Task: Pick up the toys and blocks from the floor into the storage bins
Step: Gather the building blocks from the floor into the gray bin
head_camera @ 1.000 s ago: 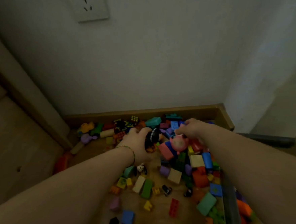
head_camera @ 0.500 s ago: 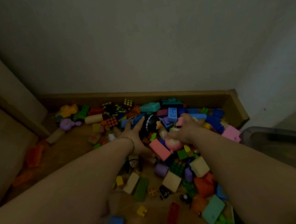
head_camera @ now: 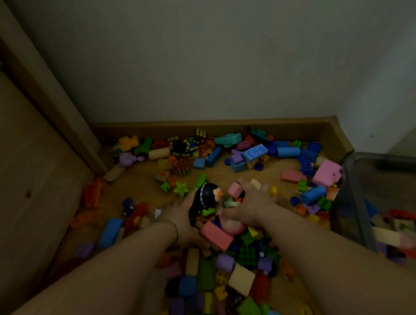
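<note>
Colourful blocks and toys lie scattered over the wooden floor. My left hand cups a black penguin toy from its left side, fingers curved along its body. My right hand lies over a small heap just right of it, with fingers curled round a small pink block. A pink round toy and a larger pink block sit under that hand's thumb and wrist. The grey storage bin stands at the right, with several blocks inside.
A wooden skirting board runs along the wall behind the toys, and more blocks lie against it. Wooden furniture borders the floor on the left. A pink foam block and a blue cylinder lie beside the bin.
Both hands have drawn back toward me with the penguin and the pink toys between them. My left fingers, spread before, now curve along the penguin. The view has tilted down and the bin shows more.
</note>
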